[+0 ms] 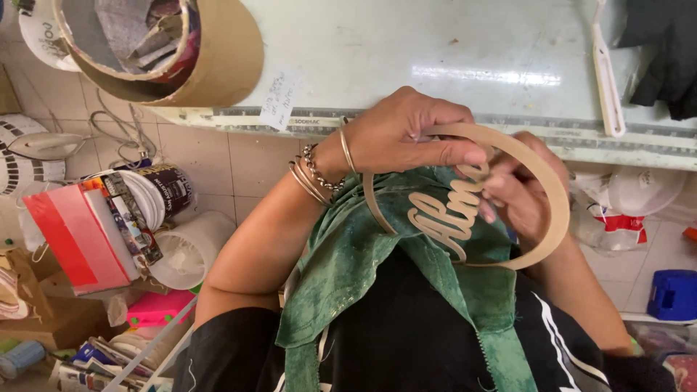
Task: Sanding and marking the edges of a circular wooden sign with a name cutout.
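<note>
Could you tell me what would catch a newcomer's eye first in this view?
At centre, the left hand and right hand hold a tan wooden hoop with cut-out script lettering, over green fabric. A large cardboard tube lies on the pale green table at upper left.

The wooden ring (541,174) is light tan, the cloth (363,254) under it is green and blotchy, the box (76,236) on the left is red, and the tub (671,294) on the right is blue.

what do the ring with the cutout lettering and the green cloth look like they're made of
The ring looks like thin unfinished wood or fibreboard: pale tan, matte, flat cut edges, lettering of the same sheet. The green cloth looks like woven fabric with a mottled, slightly shiny face and a fraying edge.
</note>
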